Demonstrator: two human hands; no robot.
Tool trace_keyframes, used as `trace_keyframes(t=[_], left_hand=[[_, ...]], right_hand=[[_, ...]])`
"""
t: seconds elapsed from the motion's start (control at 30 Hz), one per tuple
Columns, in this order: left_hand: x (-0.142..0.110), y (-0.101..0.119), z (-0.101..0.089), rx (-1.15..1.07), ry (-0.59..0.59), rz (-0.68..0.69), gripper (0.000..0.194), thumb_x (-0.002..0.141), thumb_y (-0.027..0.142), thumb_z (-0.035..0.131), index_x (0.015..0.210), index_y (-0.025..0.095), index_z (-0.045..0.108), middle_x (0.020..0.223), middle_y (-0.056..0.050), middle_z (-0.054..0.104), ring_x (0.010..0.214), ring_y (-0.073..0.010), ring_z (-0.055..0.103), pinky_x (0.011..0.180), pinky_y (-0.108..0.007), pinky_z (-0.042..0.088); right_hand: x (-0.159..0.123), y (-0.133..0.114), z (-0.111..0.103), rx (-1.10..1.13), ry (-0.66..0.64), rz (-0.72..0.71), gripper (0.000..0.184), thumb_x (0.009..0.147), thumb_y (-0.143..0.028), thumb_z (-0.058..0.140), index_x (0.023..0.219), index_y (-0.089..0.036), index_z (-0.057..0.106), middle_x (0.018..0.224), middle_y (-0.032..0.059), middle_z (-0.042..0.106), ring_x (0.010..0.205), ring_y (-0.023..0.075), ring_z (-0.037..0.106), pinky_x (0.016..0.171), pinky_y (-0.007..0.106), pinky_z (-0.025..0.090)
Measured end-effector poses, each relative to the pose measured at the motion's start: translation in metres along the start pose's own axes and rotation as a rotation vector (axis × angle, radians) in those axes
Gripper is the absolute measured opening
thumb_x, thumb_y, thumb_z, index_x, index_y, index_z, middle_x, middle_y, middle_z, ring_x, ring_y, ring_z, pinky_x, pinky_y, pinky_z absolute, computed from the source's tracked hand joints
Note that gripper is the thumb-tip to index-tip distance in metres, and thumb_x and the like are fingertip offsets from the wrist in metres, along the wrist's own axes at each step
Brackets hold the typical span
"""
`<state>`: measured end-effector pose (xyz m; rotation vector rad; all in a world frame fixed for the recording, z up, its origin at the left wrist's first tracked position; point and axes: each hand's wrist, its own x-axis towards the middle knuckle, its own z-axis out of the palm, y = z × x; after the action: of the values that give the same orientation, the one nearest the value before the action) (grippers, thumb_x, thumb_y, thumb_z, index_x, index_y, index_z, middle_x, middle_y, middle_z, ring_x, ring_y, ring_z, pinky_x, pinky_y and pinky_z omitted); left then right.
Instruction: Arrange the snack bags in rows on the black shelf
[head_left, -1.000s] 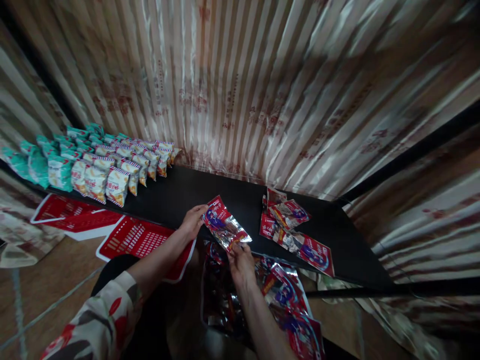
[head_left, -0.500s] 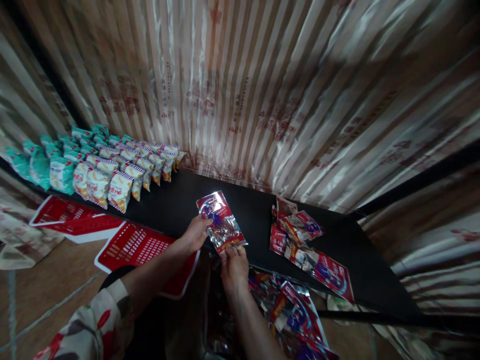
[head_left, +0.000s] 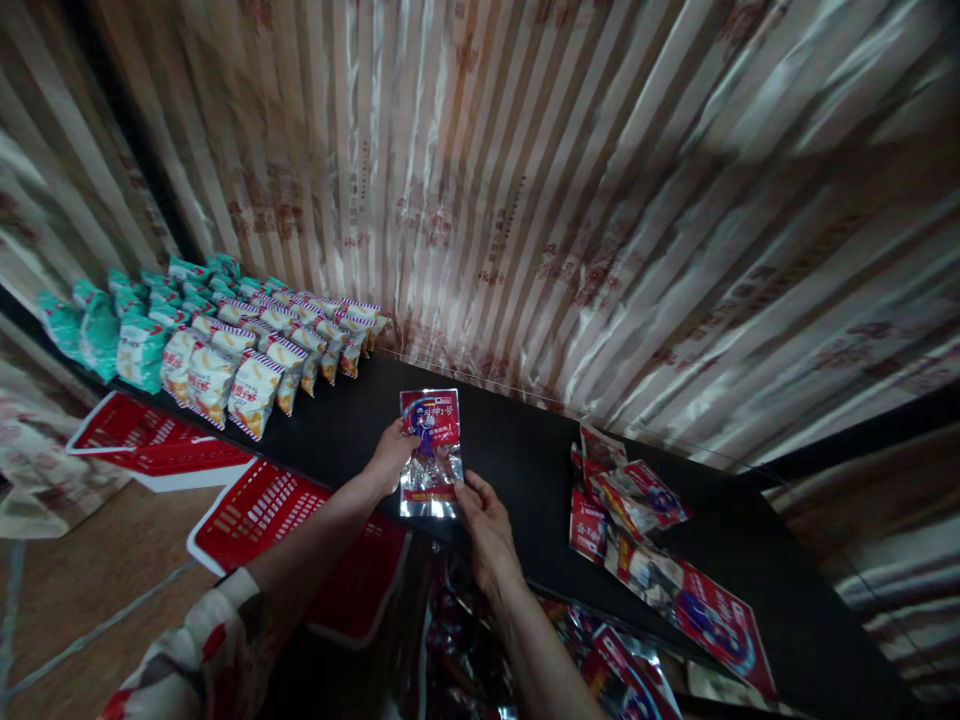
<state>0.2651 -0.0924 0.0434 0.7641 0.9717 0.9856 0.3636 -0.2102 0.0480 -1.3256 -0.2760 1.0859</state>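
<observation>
A red and silver snack packet (head_left: 433,455) with a purple figure is held upright above the front of the black shelf (head_left: 510,430). My left hand (head_left: 391,455) grips its left edge, thumb across the front. At the lower right corner, my right hand (head_left: 486,520) pinches the packet between thumb and fingers. Several similar red packets (head_left: 720,620) lie in a loose pile on the shelf to the right. Below my right forearm, more such packets (head_left: 622,670) fill a container whose sides are mostly hidden.
White and orange snack bags (head_left: 255,392) stand in rows on the left of the shelf, with green bags (head_left: 140,350) beyond them. Red plastic baskets (head_left: 270,505) sit below the front edge. A striped curtain (head_left: 465,200) hangs behind.
The packet has turned from tilted to nearly upright, with both hands still on it. My right hand has shifted to its lower right corner. The view has moved slightly.
</observation>
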Motion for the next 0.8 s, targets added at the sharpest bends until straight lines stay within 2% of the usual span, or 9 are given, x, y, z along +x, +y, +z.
trace_keyframes(t=[0.07, 0.2, 0.47, 0.63, 0.8], left_hand=[[0.008, 0.000, -0.002, 0.021, 0.004, 0.015, 0.025, 0.066, 0.002, 0.058, 0.086, 0.016, 0.056, 0.067, 0.001, 0.064, 0.056, -0.0121, 0.060, 0.060, -0.024, 0.048], [0.020, 0.001, -0.006, 0.065, 0.011, 0.034, 0.029, 0.067, -0.001, 0.056, 0.091, 0.015, 0.055, 0.067, 0.001, 0.064, 0.056, -0.0124, 0.060, 0.059, -0.024, 0.048], [0.040, 0.006, -0.011, 0.127, 0.009, 0.073, 0.028, 0.068, 0.002, 0.062, 0.092, 0.015, 0.056, 0.073, -0.001, 0.065, 0.060, -0.0122, 0.060, 0.063, -0.024, 0.048], [0.048, 0.008, -0.017, 0.184, 0.014, 0.075, 0.041, 0.072, 0.007, 0.061, 0.111, 0.014, 0.052, 0.093, -0.008, 0.067, 0.071, -0.0164, 0.065, 0.066, -0.028, 0.050], [0.051, 0.004, -0.021, 0.347, 0.084, 0.133, 0.051, 0.073, 0.005, 0.056, 0.122, 0.014, 0.047, 0.116, -0.013, 0.060, 0.097, -0.0202, 0.062, 0.084, -0.032, 0.049]], right_hand=[[0.011, -0.004, 0.006, -0.082, -0.047, -0.006, 0.062, 0.049, -0.039, 0.081, 0.103, -0.017, 0.058, 0.071, -0.0003, 0.070, 0.066, 0.0150, 0.064, 0.063, 0.024, 0.048], [0.034, -0.005, 0.020, -0.176, -0.114, -0.044, 0.052, 0.050, -0.044, 0.078, 0.092, -0.017, 0.063, 0.064, -0.0006, 0.068, 0.060, 0.0154, 0.062, 0.058, 0.025, 0.047], [0.073, 0.004, 0.037, -0.273, -0.122, -0.114, 0.031, 0.050, -0.042, 0.074, 0.066, -0.017, 0.065, 0.058, -0.0013, 0.064, 0.051, 0.0117, 0.054, 0.050, 0.023, 0.040], [0.080, 0.005, 0.047, -0.264, -0.084, -0.115, 0.022, 0.051, -0.036, 0.072, 0.058, -0.017, 0.062, 0.049, -0.0043, 0.057, 0.043, 0.0076, 0.045, 0.042, 0.020, 0.034], [0.088, 0.002, 0.056, -0.222, -0.029, -0.097, 0.017, 0.050, -0.029, 0.070, 0.057, -0.016, 0.061, 0.049, -0.0041, 0.058, 0.044, 0.0077, 0.048, 0.043, 0.019, 0.040]])
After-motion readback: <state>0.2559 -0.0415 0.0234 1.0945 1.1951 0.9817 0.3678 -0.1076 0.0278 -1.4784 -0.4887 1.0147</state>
